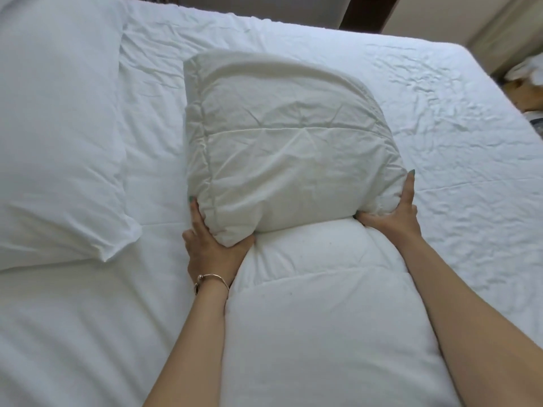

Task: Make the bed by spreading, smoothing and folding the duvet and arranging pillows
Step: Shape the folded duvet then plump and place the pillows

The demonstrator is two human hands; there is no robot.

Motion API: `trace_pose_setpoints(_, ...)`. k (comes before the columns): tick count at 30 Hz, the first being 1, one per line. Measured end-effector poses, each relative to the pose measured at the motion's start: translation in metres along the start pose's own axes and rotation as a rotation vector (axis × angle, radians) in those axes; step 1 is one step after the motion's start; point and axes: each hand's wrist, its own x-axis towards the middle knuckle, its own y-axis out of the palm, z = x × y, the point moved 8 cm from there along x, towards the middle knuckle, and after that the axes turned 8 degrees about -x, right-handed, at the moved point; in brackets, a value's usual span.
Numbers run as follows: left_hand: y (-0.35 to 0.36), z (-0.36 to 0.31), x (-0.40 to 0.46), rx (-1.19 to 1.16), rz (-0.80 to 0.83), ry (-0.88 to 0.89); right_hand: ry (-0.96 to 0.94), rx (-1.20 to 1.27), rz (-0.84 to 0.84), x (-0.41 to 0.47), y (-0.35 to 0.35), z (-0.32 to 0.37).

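Gripping: both hands hold one creased pillow by its near corners, at the middle of the bed
Forearms: two bare arms reach forward either side of a smooth white bolster-like bundle, probably the folded duvet or a second pillow; which cannot be told
Bracelet: thin metal band on the left wrist
Left hand: fingers curled under the pillow's near left corner, thumb up along its side edge; a firm clutch on fabric and filling
Right hand: fingers curled round the near right corner, one finger stretched straight up the pillow's side; also holding it
Pillow: tilted, near edge resting on the bundle, far edge towards the headboard
Risk one: the grip takes only the corners, so the filling may slump to the far end and leave the pillow lumpy when set down
Risk two: dragging it across could ruck the sheet, already wrinkled on the right
Risk three: the bundle underneath may shift if the pillow is pulled instead of lifted
Second pillow: lies flat at far left, well apart from the held one
Headboard: a grey band beyond the mattress edge
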Motion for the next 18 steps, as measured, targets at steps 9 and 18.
trace_pose_setpoints(9,-0.088,-0.102,-0.144,-0.201,0.058,0.211,-0.378,0.304,0.075,-0.162,-0.111,0.043)
trace_pose_setpoints(18,-0.219,-0.142,-0.387,-0.114,0.028,0.323,-0.511,0.450,0.091,-0.376,-0.213,-0.037)
